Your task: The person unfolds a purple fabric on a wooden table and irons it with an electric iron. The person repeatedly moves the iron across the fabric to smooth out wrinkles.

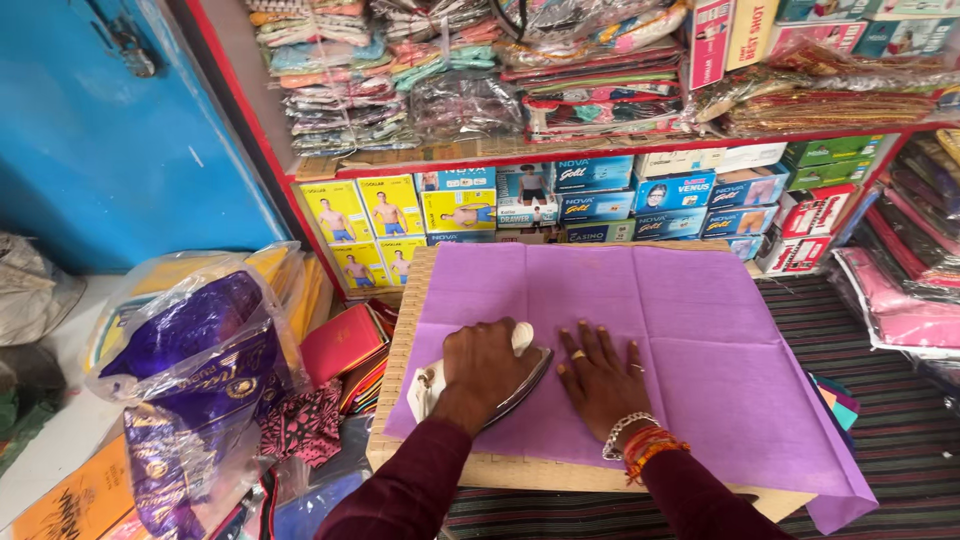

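While the left hand (487, 362) wraps its fingers (470, 345) tightly around the pale handle of an iron (520, 375), the right hand (600, 375) lies flat just beside it on the purple cloth (690, 330), its fingers (590, 345) spread and pressing down. The iron sits under the left palm, its dark metal sole resting on the cloth near the front left part of the fabric, with the tip pointing toward the right hand. The cloth is a smooth, matte rectangle with faint fold creases, covering most of a tabletop (400, 340) whose surface looks like pale woven matting. The cloth's right corner hangs past the edge. Beaded bracelets (640, 440) circle the right wrist. At the left lies a crinkled clear plastic bag (190, 340) holding shiny purple fabric.
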